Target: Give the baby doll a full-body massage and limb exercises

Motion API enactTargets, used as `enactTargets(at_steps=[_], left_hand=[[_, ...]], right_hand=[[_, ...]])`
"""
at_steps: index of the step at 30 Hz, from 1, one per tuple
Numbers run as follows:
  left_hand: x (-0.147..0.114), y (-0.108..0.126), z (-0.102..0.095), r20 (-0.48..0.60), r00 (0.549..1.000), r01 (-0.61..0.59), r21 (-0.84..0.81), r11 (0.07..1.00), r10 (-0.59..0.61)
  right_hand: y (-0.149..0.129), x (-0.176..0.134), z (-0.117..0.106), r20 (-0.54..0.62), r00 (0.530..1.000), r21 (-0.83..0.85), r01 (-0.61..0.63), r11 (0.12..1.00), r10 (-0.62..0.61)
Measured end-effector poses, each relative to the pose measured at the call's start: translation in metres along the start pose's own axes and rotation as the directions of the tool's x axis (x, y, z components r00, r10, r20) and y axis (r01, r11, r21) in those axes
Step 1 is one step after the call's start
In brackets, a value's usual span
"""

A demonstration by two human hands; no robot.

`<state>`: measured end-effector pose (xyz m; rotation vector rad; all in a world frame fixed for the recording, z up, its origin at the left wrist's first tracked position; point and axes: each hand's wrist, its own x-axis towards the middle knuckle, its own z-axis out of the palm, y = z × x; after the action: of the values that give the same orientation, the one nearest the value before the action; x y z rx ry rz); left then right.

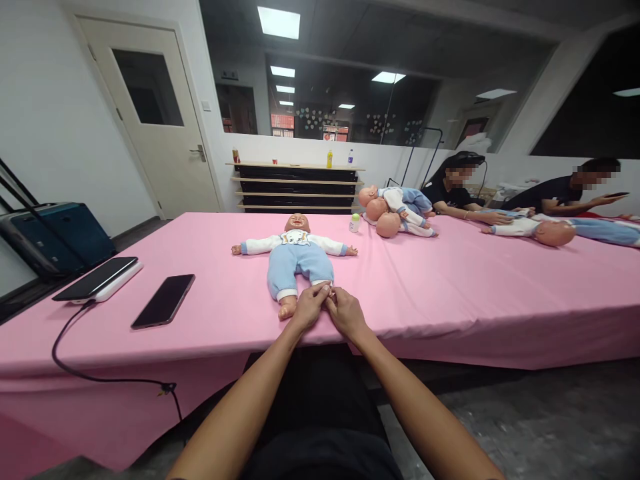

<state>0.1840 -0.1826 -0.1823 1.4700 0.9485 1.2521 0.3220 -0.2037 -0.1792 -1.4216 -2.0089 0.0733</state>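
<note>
A baby doll (300, 257) lies on its back on the pink-covered table, head away from me and arms spread wide. It wears a white top with an animal face and light blue trousers (281, 269) with white cuffs. At the cuff of the leg on the right, my left hand (313, 303) and my right hand (345, 310) meet, fingers pinched closed on the cuff. That foot is hidden behind my fingers. The other foot (287, 307) shows bare, beside my left hand.
Left of the doll lie a phone (164, 301) and another phone on a white power bank (117, 281) with a cable. A green-capped bottle (355, 223) stands near several piled dolls (393, 213). Two people sit at the right, one with hands (495, 217) at another doll (553, 232).
</note>
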Motion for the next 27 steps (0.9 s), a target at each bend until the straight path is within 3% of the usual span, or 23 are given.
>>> enactTargets(at_steps=[3,8,16,27], left_hand=[[-0.001,0.002,0.001,-0.022,1.000,-0.007,0.019,1.000,0.007],[-0.001,0.002,0.002,-0.005,1.000,0.019,0.020,1.000,-0.019],[0.004,-0.008,-0.001,-0.059,0.997,0.042,0.042,0.998,-0.039],[0.005,-0.008,-0.003,-0.051,0.999,0.019,0.011,1.000,-0.019]], right_hand=[[-0.001,0.000,0.003,-0.022,1.000,-0.144,-0.016,0.990,0.013],[0.001,0.000,0.005,0.057,0.998,-0.213,-0.001,0.977,0.013],[-0.001,0.000,0.000,0.155,0.988,-0.195,0.014,0.981,0.017],[-0.007,-0.001,-0.004,0.124,0.992,-0.182,0.007,0.983,0.016]])
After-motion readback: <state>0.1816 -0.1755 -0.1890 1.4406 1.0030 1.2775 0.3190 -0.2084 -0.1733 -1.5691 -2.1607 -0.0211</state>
